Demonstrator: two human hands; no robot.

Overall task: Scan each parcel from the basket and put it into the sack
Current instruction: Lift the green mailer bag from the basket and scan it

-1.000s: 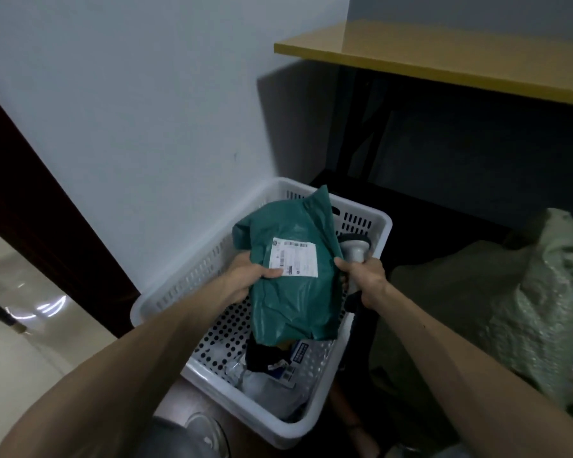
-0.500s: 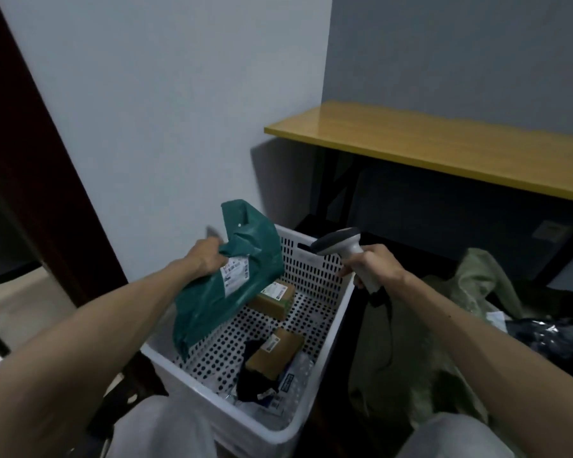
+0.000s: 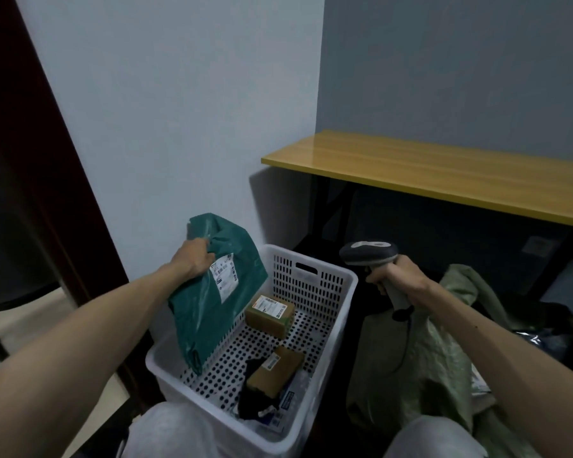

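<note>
My left hand grips the top of a green plastic mailer parcel, which hangs over the left side of the white perforated basket; its white label faces right. My right hand holds a grey barcode scanner by its handle, to the right of the basket, its head turned left toward the parcel. Two brown cardboard boxes with labels, a black item and a clear bag lie in the basket. The olive woven sack slumps at the right.
A yellow-topped table on black legs stands behind the sack against the grey wall. A dark door frame runs down the left. My knees in light trousers sit at the bottom edge, close to the basket.
My left hand lifted the green parcel out of the basket and up to the left. My right hand raised the scanner clear of the basket rim and moved it to the right.
</note>
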